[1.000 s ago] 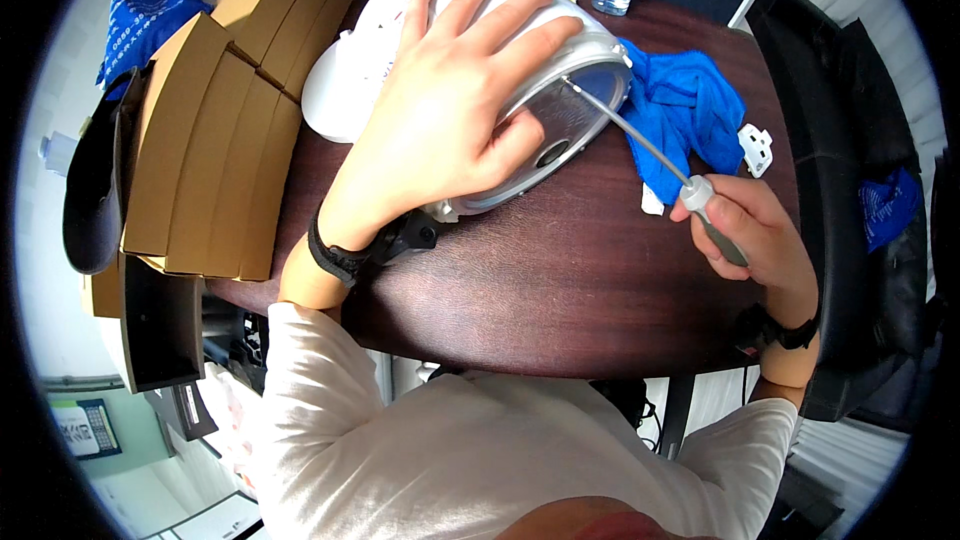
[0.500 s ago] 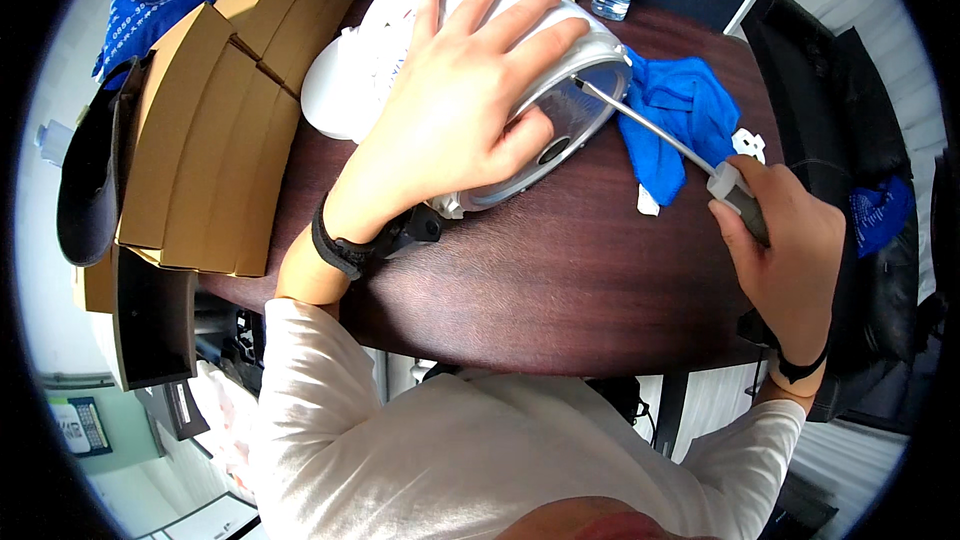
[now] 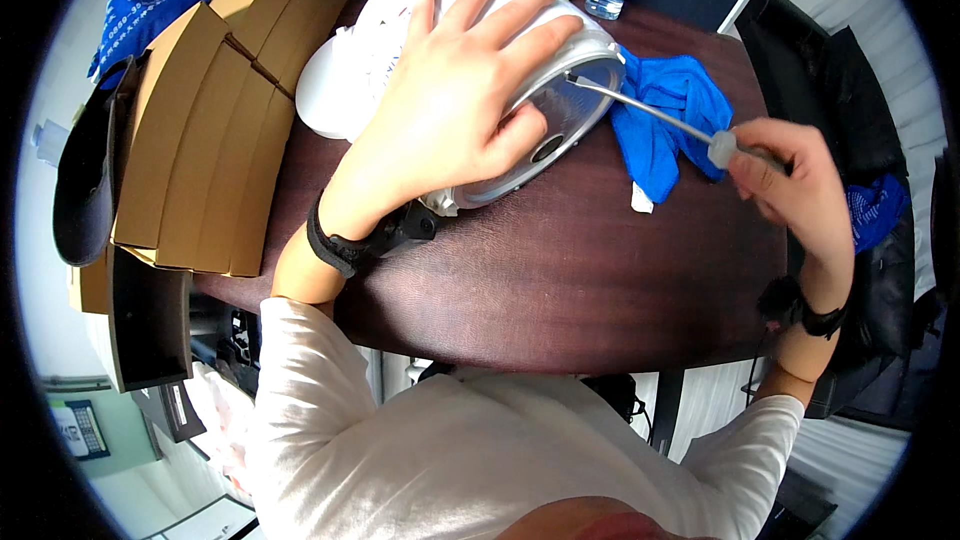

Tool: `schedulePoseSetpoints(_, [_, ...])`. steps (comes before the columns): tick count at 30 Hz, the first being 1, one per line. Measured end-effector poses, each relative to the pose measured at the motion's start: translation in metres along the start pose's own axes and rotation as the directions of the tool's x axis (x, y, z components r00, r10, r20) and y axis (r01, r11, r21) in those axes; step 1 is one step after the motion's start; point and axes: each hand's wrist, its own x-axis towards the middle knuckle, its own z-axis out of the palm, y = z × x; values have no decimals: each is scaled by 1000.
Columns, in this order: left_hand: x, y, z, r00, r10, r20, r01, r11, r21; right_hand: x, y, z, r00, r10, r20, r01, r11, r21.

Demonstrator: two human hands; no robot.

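"So, what's different on the table (image 3: 560, 285)?"

"Little among the big things. The white casing (image 3: 380, 50) lies where it did, beside the cardboard boxes (image 3: 190, 160), its open end facing the person and the right side. The blue cloth (image 3: 648, 152) is crumpled just beside it."

"And the hands?"

"The left hand (image 3: 460, 80) is unchanged: spread over the casing, fingers apart, thumb bent by the opening, steadying it, I'd judge. The right hand (image 3: 790, 175) is what moved. It has swung up and away from the body, and its fingers are wrapped round the screwdriver (image 3: 655, 110) handle in a new way."

"So the shaft moved too?"

"Yes, it slants less steeply now. Its tip, though, is at much the same spot, just inside the rim (image 3: 600, 42). I can't tell whether it sits in a screw."

"Meaning?"

"Probably a fresh grip for the same spot; that work looks under way, not done."
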Motion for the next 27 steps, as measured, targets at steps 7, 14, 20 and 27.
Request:
schedulePoseSetpoints(7, [0, -1, -1, 1000, 11, 4, -11, 1000, 17, 13, -15, -15, 1000, -9, -23, 5, 988, -154])
schedulePoseSetpoints(14, [0, 0, 1, 1000, 5, -16, -5, 1000, 10, 15, -8, -17, 956, -286, -73, 252, 920, -301])
schedulePoseSetpoints(20, [-1, 0, 5, 999, -37, -38, 39, 998, 40, -19, -31, 18, 810, -584, -51, 287, 472, -834])
schedulePoseSetpoints(27, [-3, 1, -2, 998, -53, -25, 54, 998, 21, -15, -11, 27, 923, -274, -272, 166, 918, -361])
